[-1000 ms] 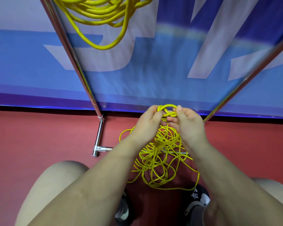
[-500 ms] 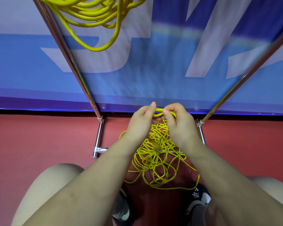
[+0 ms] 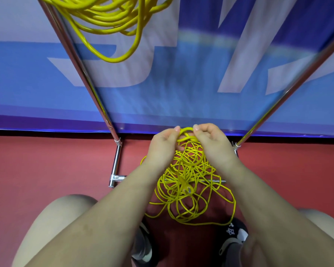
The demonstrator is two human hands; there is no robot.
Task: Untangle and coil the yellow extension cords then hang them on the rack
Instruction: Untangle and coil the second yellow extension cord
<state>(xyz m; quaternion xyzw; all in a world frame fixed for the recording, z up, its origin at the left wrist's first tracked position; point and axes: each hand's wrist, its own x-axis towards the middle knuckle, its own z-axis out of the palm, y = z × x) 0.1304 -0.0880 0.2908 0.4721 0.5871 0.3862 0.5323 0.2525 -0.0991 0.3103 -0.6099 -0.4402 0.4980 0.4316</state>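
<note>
A tangled yellow cord (image 3: 187, 191) hangs in loose loops from my hands down to the red floor. My left hand (image 3: 162, 149) and my right hand (image 3: 212, 145) pinch a knotted loop of that cord at its top, fingers curled round the strands, a small arc of cord showing between the thumbs. A thicker yellow extension cord (image 3: 112, 22) hangs in coils from the top of the chrome rack (image 3: 85, 74) at upper left. A plug end of the thin cord dangles in the middle of the tangle.
The rack's two slanted chrome poles meet a chrome foot bar (image 3: 116, 166) on the red floor (image 3: 46, 166). A blue and white banner (image 3: 181, 83) stands behind the rack. My knees and dark shoes (image 3: 233, 237) are at the bottom.
The hands stay at the top of the tangle, reworking their pinch on the knotted loop. The loop between the thumbs shows a bit more than half a second ago.
</note>
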